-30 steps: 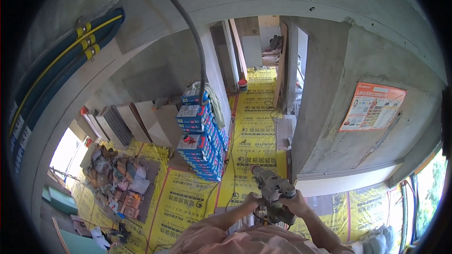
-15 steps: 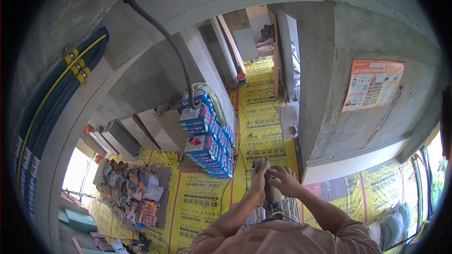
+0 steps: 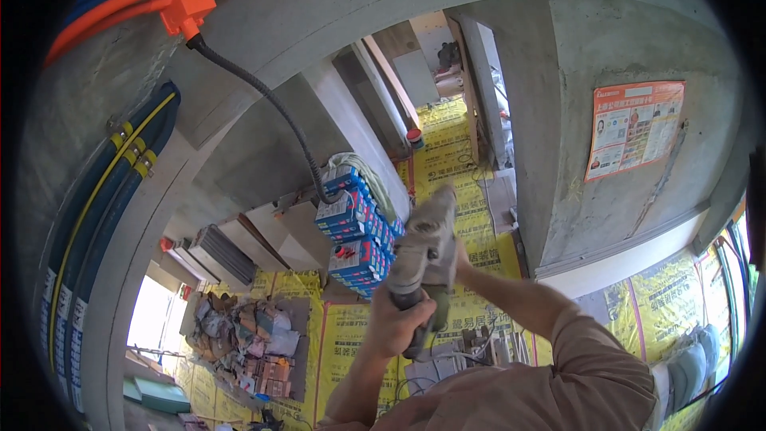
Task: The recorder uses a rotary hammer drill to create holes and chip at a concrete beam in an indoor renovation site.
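Observation:
A dusty, heavy power tool, like a rotary hammer (image 3: 427, 247), is held raised in the lower middle of the head view, its front end angled up and away. My left hand (image 3: 395, 319) is closed round its black rear handle. My right hand (image 3: 459, 263) is on the far side of the tool's body, gripping it, with most of the fingers hidden behind it. My pink-brown sleeves and forearms come in from the lower edge.
Overhead left are orange conduits with a junction box (image 3: 187, 8), a hanging hose (image 3: 271, 100) and blue pipes (image 3: 96, 215). Stacked blue boxes (image 3: 355, 259), a rubble pile (image 3: 239, 335), leaning boards (image 3: 259, 235) and a bucket (image 3: 414, 139) stand below. A wall poster (image 3: 634, 128) hangs right.
The tool has risen and turned, pointing more upright in front of me. My hands have moved apart on it, the left onto the rear handle. More orange conduit shows overhead.

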The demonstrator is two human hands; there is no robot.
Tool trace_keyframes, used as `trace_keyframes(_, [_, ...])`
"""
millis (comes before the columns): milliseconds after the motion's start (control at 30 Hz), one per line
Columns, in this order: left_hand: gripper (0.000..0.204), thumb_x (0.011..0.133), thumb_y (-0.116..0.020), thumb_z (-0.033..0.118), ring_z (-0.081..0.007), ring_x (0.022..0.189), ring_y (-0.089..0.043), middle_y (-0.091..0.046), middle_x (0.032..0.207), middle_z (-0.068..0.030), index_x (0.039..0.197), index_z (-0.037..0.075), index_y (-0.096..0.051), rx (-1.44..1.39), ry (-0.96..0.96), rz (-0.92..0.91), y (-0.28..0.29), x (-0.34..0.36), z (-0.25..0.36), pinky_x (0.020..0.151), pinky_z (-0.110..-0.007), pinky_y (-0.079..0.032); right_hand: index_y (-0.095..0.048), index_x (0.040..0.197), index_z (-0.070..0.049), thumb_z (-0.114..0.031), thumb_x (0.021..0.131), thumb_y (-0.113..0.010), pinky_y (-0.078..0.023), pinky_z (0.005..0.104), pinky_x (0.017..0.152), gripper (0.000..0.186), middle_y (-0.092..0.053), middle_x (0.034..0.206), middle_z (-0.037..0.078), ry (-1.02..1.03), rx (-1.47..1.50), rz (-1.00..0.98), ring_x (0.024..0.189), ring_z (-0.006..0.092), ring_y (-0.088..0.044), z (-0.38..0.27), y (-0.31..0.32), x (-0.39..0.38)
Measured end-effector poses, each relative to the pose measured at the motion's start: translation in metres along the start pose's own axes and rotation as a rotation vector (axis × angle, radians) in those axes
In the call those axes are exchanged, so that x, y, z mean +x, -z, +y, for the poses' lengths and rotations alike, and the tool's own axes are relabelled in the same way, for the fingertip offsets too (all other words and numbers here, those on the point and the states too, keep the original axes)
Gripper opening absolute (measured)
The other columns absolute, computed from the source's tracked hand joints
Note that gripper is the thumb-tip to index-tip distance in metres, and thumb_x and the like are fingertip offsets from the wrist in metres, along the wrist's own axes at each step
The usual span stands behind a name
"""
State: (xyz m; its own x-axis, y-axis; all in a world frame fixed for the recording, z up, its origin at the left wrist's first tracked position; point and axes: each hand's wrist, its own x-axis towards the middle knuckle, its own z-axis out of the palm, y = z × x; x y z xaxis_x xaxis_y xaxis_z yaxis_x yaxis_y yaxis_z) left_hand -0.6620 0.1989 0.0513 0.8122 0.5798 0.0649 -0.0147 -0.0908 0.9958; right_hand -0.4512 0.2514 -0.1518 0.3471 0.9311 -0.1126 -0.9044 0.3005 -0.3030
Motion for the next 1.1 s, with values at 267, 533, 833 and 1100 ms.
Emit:
trace_keyframes(267, [0.026,0.089,-0.063,0.006,-0.0125,0.055,-0.050,-0.057,0.085,-0.0077,0.113,0.000,-0.057,0.003,-0.643,0.445,0.008,-0.009,0.108,0.051,-0.026,-0.043,-0.071,0.087,0.001,-0.038,0.078,-0.070,-0.052,0.0487,0.079,0.040,-0.069,0.092,0.027,0.790,-1.490,0.046,0.095,0.0423,-0.065,-0.065,-0.258,0.055])
trace_keyframes(533, [0.020,0.089,-0.064,0.000,-0.0100,0.054,-0.048,-0.058,0.081,-0.0040,0.108,-0.003,-0.058,0.062,-0.707,0.507,0.020,0.022,0.146,0.048,-0.026,-0.042,-0.070,0.094,-0.002,-0.042,0.079,-0.069,-0.053,0.0483,0.079,0.044,-0.070,0.094,0.024,0.773,-1.528,-0.023,0.096,0.0410,-0.066,-0.074,-0.303,0.103])
trace_keyframes(833, [0.019,0.087,-0.067,0.002,-0.0110,0.052,-0.050,-0.059,0.080,-0.0046,0.105,-0.002,-0.060,0.013,-0.680,0.530,0.038,0.047,0.152,0.046,-0.027,-0.042,-0.069,0.100,-0.001,-0.041,0.078,-0.069,-0.053,0.0479,0.080,0.046,-0.069,0.099,0.025,0.720,-1.575,0.107,0.097,0.0408,-0.067,-0.086,-0.324,0.090])
trace_keyframes(1100, [0.016,0.086,-0.070,0.004,-0.0132,0.049,-0.052,-0.059,0.072,-0.0063,0.098,0.000,-0.060,0.027,-0.651,0.516,0.055,0.075,0.162,0.043,-0.028,-0.043,-0.068,0.100,0.002,-0.033,0.078,-0.070,-0.052,0.0489,0.082,0.041,-0.069,0.098,0.028,0.726,-1.523,0.033,0.101,0.0435,-0.065,-0.096,-0.330,0.105])
